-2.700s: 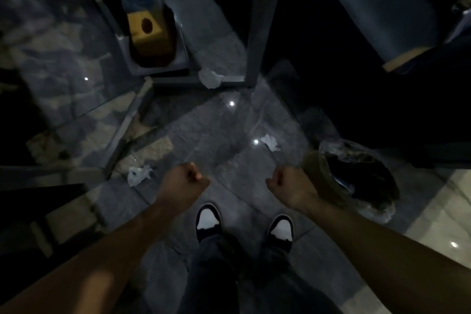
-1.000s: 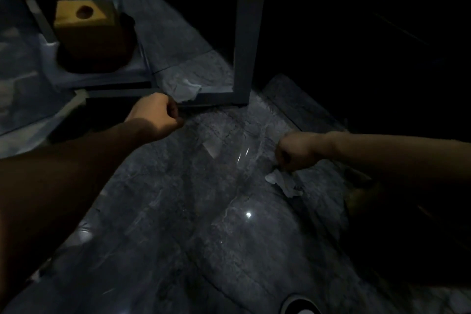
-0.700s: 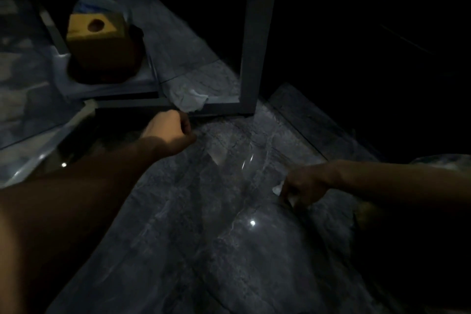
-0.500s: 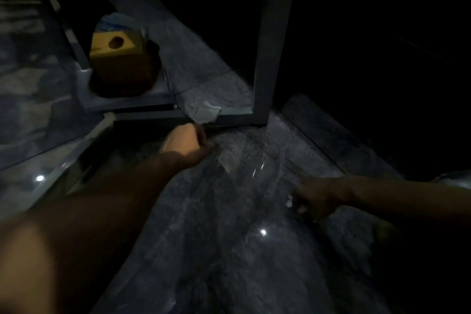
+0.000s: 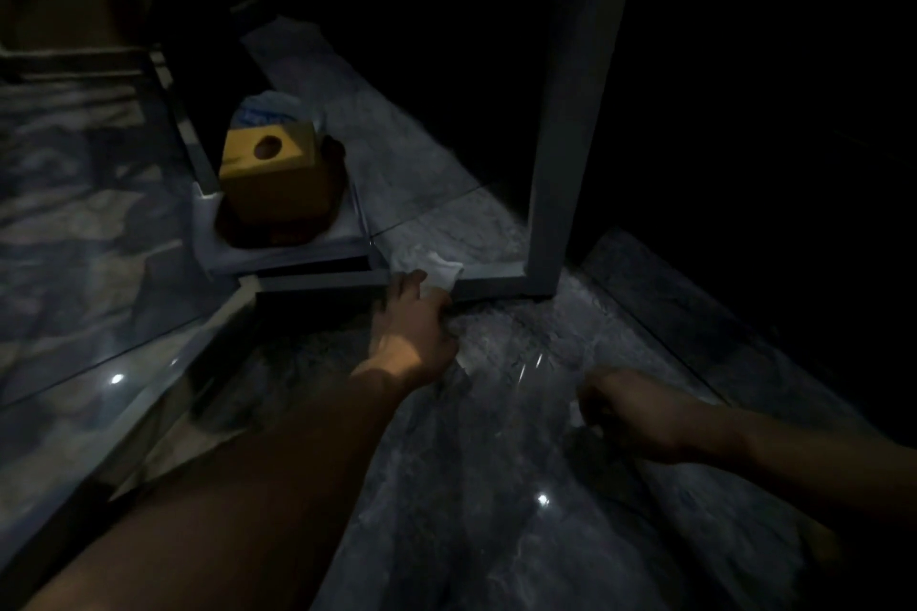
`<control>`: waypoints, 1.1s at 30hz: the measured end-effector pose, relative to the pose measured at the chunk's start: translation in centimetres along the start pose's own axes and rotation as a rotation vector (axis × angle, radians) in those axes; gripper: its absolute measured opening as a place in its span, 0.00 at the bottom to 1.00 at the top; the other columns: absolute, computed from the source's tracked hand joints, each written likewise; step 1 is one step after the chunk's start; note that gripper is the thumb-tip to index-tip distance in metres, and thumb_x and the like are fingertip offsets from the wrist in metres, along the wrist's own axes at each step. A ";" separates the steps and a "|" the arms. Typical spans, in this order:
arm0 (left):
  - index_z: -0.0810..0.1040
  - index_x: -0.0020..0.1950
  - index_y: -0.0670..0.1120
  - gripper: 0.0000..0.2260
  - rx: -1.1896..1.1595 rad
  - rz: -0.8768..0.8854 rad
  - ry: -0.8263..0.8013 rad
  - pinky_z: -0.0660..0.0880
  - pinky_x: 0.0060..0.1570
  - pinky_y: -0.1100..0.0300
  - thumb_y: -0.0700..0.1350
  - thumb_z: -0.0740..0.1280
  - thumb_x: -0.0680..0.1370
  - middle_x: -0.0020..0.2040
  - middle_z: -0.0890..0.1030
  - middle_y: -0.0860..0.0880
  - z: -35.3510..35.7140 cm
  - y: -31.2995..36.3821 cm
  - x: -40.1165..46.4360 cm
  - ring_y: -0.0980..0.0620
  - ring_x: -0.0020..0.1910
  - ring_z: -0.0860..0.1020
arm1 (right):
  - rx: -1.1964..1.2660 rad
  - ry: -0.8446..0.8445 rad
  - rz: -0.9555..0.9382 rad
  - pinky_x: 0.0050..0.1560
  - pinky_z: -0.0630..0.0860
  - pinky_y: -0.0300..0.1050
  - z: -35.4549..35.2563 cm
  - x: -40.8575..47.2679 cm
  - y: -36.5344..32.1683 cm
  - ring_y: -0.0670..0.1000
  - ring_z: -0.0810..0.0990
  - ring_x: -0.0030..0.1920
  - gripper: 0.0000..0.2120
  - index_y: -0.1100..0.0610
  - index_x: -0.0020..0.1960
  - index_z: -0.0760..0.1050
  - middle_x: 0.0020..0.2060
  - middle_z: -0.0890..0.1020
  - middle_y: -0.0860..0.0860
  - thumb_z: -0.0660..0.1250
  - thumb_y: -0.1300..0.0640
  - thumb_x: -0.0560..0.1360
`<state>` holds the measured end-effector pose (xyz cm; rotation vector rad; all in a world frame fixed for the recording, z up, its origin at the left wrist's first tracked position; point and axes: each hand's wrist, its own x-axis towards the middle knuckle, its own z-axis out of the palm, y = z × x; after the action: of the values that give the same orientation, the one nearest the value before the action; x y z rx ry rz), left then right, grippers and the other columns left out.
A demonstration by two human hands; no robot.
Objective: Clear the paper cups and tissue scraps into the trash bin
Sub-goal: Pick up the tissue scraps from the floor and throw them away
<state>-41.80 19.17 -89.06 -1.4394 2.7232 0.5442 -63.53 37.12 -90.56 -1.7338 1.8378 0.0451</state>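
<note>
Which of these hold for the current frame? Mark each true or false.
1. The left hand reaches to the tissue scrap by the metal post. True.
2. The right hand lies flat and open on the floor. False: its fingers are curled round a white scrap.
3. The yellow box has a round hole on top. True.
4. The trash bin stands beside the left hand. False: no bin shows in this frame.

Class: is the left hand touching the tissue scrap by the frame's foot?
Touching. The head view shows the left hand's fingertips overlapping the tissue scrap's near edge, with no floor visible between them.
</note>
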 end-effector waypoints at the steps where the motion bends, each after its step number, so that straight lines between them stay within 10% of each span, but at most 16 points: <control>1: 0.69 0.71 0.56 0.26 0.032 -0.005 -0.020 0.52 0.74 0.39 0.52 0.69 0.73 0.80 0.52 0.44 0.1 0.2 0.3 0.39 0.78 0.47 | 0.001 0.011 0.002 0.48 0.79 0.49 -0.1 0.1 0.1 0.50 0.79 0.46 0.10 0.53 0.45 0.78 0.47 0.79 0.50 0.68 0.59 0.64; 12: 0.53 0.79 0.60 0.35 0.111 -0.068 -0.187 0.41 0.72 0.30 0.59 0.65 0.75 0.80 0.35 0.48 2.5 0.3 2.2 0.32 0.76 0.35 | -0.073 -0.038 0.037 0.36 0.67 0.34 -0.6 -0.9 0.4 0.49 0.77 0.43 0.08 0.52 0.42 0.79 0.45 0.80 0.51 0.62 0.63 0.70; 23: 0.66 0.74 0.48 0.34 -0.010 -0.015 0.040 0.56 0.75 0.46 0.52 0.72 0.70 0.76 0.65 0.46 1.5 0.1 2.2 0.43 0.76 0.61 | -0.069 -0.022 0.031 0.45 0.72 0.41 -0.8 -1.0 0.1 0.53 0.79 0.47 0.07 0.57 0.44 0.79 0.47 0.80 0.54 0.62 0.62 0.71; 33: 0.76 0.49 0.44 0.12 -0.597 -0.168 0.311 0.72 0.43 0.65 0.42 0.76 0.71 0.50 0.77 0.48 -2.2 0.4 0.6 0.51 0.47 0.77 | -0.096 0.025 0.017 0.54 0.75 0.44 -1.0 -1.6 0.0 0.51 0.77 0.53 0.13 0.50 0.50 0.77 0.52 0.79 0.51 0.61 0.62 0.69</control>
<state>-42.09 18.23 -86.95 -2.0018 2.7447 1.3052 -63.94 38.16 -89.02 -1.7909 1.8968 0.1210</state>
